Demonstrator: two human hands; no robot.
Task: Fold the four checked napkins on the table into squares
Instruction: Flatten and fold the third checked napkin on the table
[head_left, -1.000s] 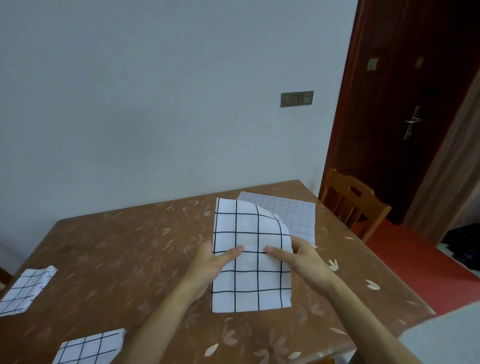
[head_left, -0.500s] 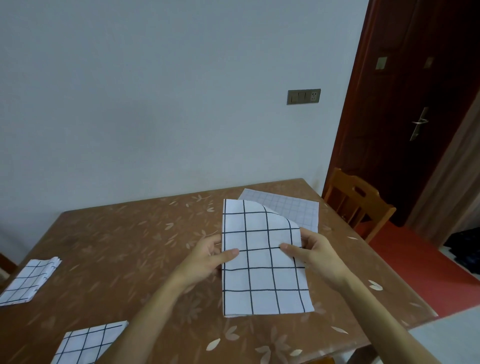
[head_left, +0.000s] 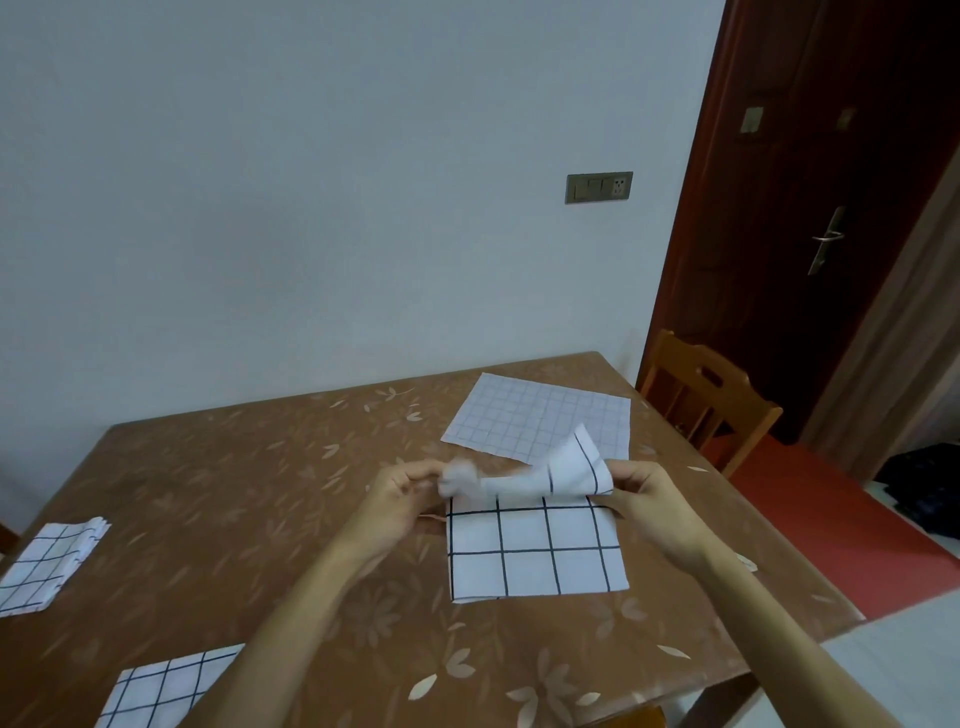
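Both hands pinch the far edge of the bold-checked napkin (head_left: 535, 545) lying on the table (head_left: 260, 493): my left hand (head_left: 400, 499) and right hand (head_left: 649, 499) grip opposite corners so the fold lands square.

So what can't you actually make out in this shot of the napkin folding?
- Left hand, head view: motion blur smears the napkin corner it pinches.
- Bottom-left napkin: cut off by the frame edge and the left forearm.
- Far-left napkin: its left part runs out of frame.
- Fine-checked napkin: its near edge sits behind the lifted flap.
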